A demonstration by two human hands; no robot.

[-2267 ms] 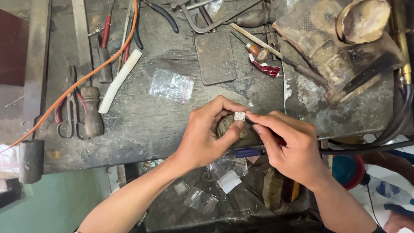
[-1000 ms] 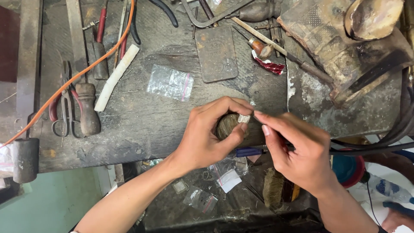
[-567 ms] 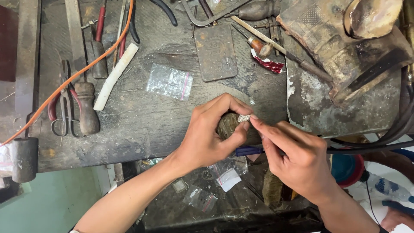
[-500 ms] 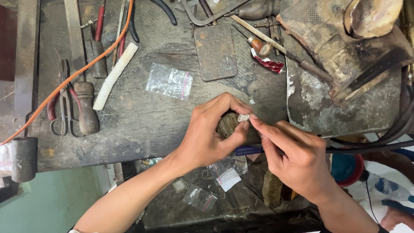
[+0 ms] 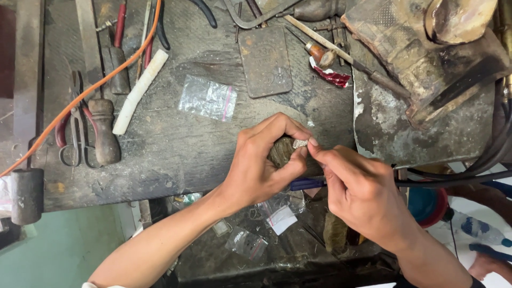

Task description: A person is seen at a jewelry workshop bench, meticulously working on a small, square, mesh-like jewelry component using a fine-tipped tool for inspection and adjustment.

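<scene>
Just below the flat dark metal plate (image 5: 265, 61), left hand (image 5: 261, 165) and right hand (image 5: 362, 194) fingers pinch a small silvery piece (image 5: 300, 143); fine fitting appears underway, demanding steady, precise pressure

Grimy workbench (image 5: 160, 154) carries a clear plastic bag (image 5: 208, 98), white stick (image 5: 140, 90), metal plate (image 5: 265, 61), scissors (image 5: 74, 133), orange cable (image 5: 80, 96).

You have one view only: head camera, looking almost straight down onto workbench (image 5: 176, 154). Bench top fills upper frame, far edge with tools at top; near edge crosses mid-frame, lower shelf and floor below it. Your forearms enter from bottom, left hand (image 5: 264, 165) and right hand (image 5: 362, 194) meeting near centre. Close range, arm's reach. No second view, so no shared area.
</scene>
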